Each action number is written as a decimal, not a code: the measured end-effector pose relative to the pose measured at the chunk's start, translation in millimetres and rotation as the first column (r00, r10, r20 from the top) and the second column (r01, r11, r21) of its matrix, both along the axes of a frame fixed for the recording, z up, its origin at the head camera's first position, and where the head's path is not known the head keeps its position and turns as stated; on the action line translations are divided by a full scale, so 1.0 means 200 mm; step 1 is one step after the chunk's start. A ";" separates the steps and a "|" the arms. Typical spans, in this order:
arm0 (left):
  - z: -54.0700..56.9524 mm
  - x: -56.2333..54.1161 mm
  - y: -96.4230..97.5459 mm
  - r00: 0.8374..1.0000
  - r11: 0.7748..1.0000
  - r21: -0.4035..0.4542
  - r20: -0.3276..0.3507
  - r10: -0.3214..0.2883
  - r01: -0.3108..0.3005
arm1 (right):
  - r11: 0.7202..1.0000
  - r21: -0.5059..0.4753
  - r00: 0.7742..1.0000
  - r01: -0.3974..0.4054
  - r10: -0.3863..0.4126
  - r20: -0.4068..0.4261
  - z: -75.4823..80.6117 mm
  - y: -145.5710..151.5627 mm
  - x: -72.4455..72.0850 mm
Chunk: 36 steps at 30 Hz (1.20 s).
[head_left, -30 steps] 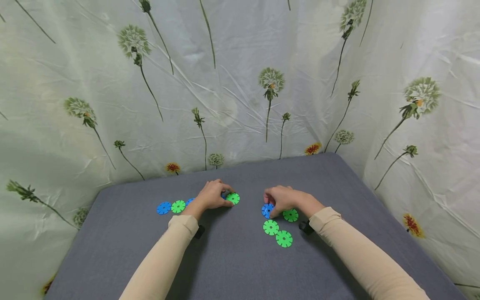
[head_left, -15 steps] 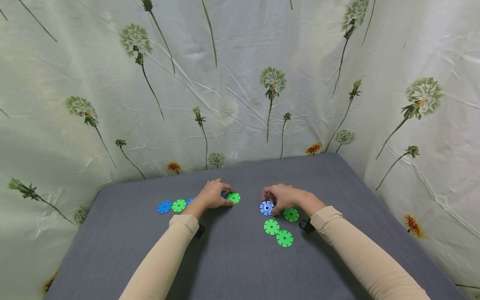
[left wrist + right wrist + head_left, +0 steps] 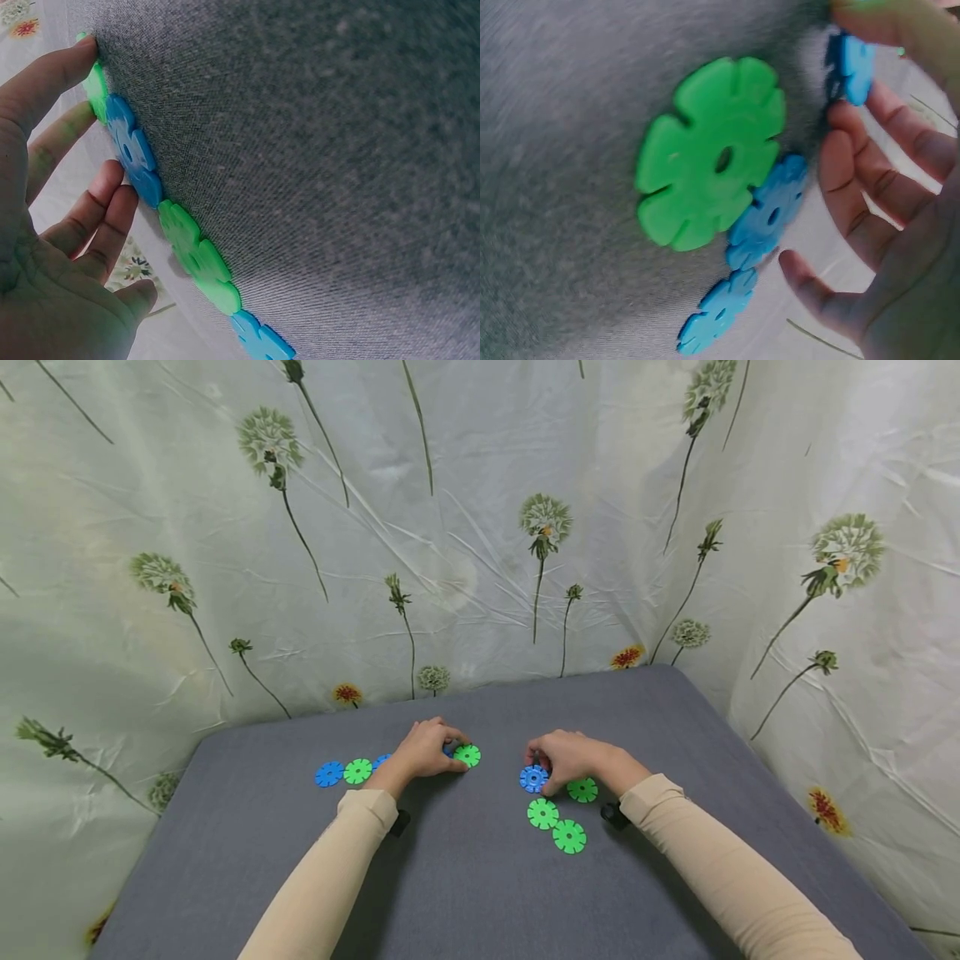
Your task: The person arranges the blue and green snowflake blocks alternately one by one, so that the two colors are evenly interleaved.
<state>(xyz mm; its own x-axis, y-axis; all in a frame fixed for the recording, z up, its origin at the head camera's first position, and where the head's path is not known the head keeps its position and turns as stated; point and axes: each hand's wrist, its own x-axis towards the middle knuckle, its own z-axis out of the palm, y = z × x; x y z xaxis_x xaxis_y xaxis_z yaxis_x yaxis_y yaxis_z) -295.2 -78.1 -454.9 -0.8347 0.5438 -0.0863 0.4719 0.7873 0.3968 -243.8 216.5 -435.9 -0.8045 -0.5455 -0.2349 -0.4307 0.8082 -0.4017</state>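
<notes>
My left hand (image 3: 429,750) holds a green notched plastic disc (image 3: 467,755) between thumb and index finger, at the right end of a row. Beside it in the left wrist view come a blue disc (image 3: 133,150), a green disc (image 3: 196,256) and another blue disc (image 3: 260,337), edge to edge; the wrist covers part of this row in the head view. My right hand (image 3: 570,760) pinches a blue notched disc (image 3: 534,778) between thumb and index finger, across a gap from the row. Its other fingers are loosely bent in the right wrist view.
Close to the right hand lie a green disc (image 3: 712,154) and two blue discs, one at its edge (image 3: 769,214) and one lower (image 3: 718,313). Nearer the person are two green discs (image 3: 543,814). A flowered curtain (image 3: 465,527) stands behind the grey table (image 3: 480,893).
The blue disc in my right hand tilted, catching a bright glare half a second ago, and now shows less glare. It sits slightly left of before. My left hand stays put.
</notes>
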 end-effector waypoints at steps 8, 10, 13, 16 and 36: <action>0.00 0.00 0.00 1.000 1.000 0.003 0.003 0.005 -0.005 | 0.994 0.086 0.982 -0.060 0.075 -0.174 -0.01 -0.01 -0.01; 0.00 0.00 0.00 1.000 1.000 0.001 0.002 0.003 -0.003 | 0.994 0.096 0.977 -0.046 0.065 -0.202 -0.01 -0.01 -0.02; -0.01 0.00 0.00 1.000 1.000 -0.002 0.001 0.001 -0.001 | 0.993 0.116 0.969 -0.024 0.052 -0.240 -0.01 -0.02 -0.05; -0.01 0.00 0.00 1.000 1.000 -0.005 -0.001 0.007 -0.007 | 0.992 0.128 0.966 -0.006 0.039 -0.255 -0.01 -0.04 -0.07; -0.01 0.00 0.00 1.000 0.999 -0.029 -0.020 0.013 -0.013 | 0.985 0.163 0.972 0.064 -0.025 -0.232 -0.01 -0.20 -0.21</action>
<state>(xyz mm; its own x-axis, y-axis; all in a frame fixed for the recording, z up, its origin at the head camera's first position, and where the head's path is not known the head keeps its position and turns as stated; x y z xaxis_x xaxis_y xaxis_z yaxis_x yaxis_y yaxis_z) -295.0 -78.5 -456.3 -0.8434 0.5304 -0.0856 0.4690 0.8046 0.3643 -285.6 175.6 -437.3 -0.8700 -0.4762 -0.1275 -0.4570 0.8761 -0.1539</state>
